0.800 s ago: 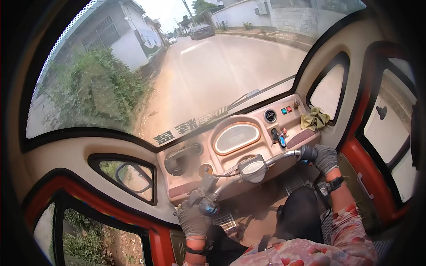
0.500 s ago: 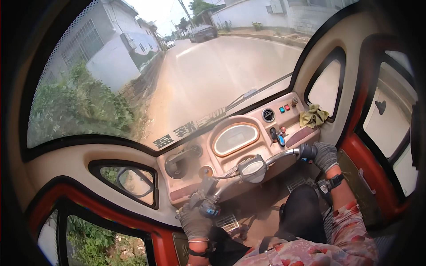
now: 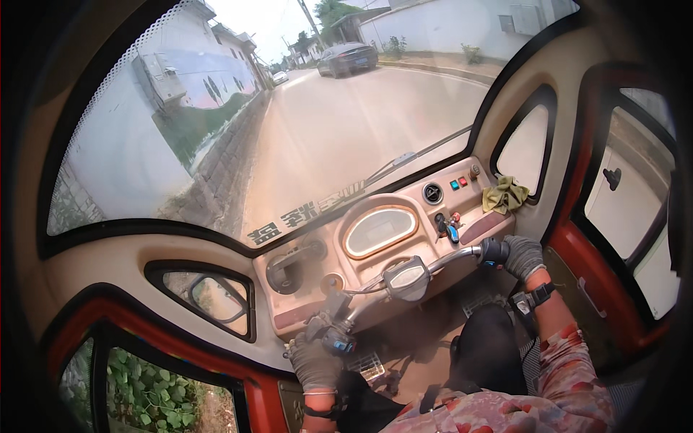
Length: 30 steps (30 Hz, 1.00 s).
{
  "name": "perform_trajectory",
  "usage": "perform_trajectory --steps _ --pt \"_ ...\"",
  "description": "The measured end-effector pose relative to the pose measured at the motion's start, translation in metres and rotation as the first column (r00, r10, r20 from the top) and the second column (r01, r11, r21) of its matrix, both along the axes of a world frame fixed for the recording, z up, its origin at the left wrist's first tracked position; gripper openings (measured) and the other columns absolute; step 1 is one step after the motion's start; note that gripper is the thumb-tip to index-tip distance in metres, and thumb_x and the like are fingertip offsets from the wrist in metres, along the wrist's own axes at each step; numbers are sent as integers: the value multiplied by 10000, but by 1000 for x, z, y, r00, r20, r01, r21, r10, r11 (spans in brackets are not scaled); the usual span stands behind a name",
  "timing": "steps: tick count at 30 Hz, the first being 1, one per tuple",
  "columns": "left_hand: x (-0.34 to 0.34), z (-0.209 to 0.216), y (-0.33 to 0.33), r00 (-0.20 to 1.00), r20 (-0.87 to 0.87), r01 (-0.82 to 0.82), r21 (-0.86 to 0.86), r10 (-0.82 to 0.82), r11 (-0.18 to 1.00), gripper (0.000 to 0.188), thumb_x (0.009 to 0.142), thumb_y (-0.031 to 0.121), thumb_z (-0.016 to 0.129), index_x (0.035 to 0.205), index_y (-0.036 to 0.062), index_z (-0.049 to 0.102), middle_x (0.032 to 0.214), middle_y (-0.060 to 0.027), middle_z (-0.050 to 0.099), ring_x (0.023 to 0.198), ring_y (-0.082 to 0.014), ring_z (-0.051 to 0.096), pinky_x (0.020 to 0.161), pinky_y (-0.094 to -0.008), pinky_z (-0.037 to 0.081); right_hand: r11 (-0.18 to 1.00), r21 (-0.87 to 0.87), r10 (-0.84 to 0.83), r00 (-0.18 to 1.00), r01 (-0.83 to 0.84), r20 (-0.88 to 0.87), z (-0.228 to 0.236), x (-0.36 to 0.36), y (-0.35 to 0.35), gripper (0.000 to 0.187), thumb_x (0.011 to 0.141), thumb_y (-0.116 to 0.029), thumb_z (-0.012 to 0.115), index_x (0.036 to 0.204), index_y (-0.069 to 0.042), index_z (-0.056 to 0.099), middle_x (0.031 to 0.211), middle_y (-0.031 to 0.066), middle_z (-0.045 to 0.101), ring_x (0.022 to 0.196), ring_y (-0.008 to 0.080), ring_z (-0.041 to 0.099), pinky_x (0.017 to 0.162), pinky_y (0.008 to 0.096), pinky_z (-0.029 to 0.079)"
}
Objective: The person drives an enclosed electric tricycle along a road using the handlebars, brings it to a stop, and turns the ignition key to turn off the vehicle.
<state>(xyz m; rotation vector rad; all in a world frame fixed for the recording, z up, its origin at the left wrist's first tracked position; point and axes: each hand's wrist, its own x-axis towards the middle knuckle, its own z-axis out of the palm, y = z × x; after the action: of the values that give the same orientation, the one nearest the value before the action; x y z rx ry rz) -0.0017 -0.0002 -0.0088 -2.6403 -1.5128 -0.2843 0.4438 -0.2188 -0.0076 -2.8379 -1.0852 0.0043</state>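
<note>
I sit in a small enclosed vehicle with a handlebar [image 3: 406,278] in front of me. My left hand [image 3: 316,361], in a grey knit glove, is closed around the left grip beside a switch block [image 3: 338,340]. The right grip is wrapped by my right hand [image 3: 525,257], gloved the same way, next to a black control housing [image 3: 494,252]. A watch-like device [image 3: 534,297] is strapped on my right wrist. Behind the bar stands the beige dashboard [image 3: 328,252] with an oval instrument display [image 3: 381,232]. Keys [image 3: 452,232] hang from its right part.
A crumpled olive cloth [image 3: 505,193] lies at the dashboard's right end. Through the windshield runs a pale road [image 3: 346,123], with a dark car [image 3: 347,59] ahead and a white car [image 3: 280,77] farther off. A stone wall [image 3: 234,148] borders the left side; pedals [image 3: 369,366] are below.
The view outside has shifted as the vehicle moved forward: the dark car looks larger, and the bushes at left have given way to a wall. Both hands keep their hold.
</note>
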Motion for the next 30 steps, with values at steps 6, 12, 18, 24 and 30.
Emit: perform_trajectory --steps 6,12,18,24,30 --pt "4 6 -5 997 69 19 -28 -17 999 364 721 256 715 1053 106 724 1138 -174 610 1104 -381 547 994 -512 405 999 53 1 999 -4 41 0 -2 -4 514 570 -402 911 954 -155 675 907 103 720 891 324 703 798 447 545" --pt "5 10 -6 1000 24 2 13 -2 1000 349 718 225 723 1044 100 725 1129 -172 616 1089 -386 552 988 -493 414 999 50 -4 999 3 33 1 -3 0 541 569 -390 918 987 -161 660 941 92 712 922 326 696 807 444 536" --pt "5 8 -2 992 122 4 -3 -4 1000 326 700 179 713 1013 87 730 1143 -180 614 1088 -392 551 985 -495 416 999 41 -5 1000 4 21 4 -4 -2 521 580 -388 911 978 -158 665 944 96 718 919 325 699 807 447 538" --pt "2 10 -1 988 142 56 15 -58 998 352 681 189 730 1011 67 730 1141 -194 611 1084 -400 548 987 -494 415 998 59 2 999 -4 38 -1 -4 -3 536 575 -427 903 978 -156 674 934 97 723 914 322 703 815 447 549" --pt "4 10 0 992 116 37 15 -39 999 368 690 210 733 1030 69 737 1135 -206 607 1107 -410 547 1022 -494 403 1000 21 -19 1000 19 5 0 -4 -2 572 571 -440 907 1014 -163 673 956 105 720 934 329 701 834 443 548"
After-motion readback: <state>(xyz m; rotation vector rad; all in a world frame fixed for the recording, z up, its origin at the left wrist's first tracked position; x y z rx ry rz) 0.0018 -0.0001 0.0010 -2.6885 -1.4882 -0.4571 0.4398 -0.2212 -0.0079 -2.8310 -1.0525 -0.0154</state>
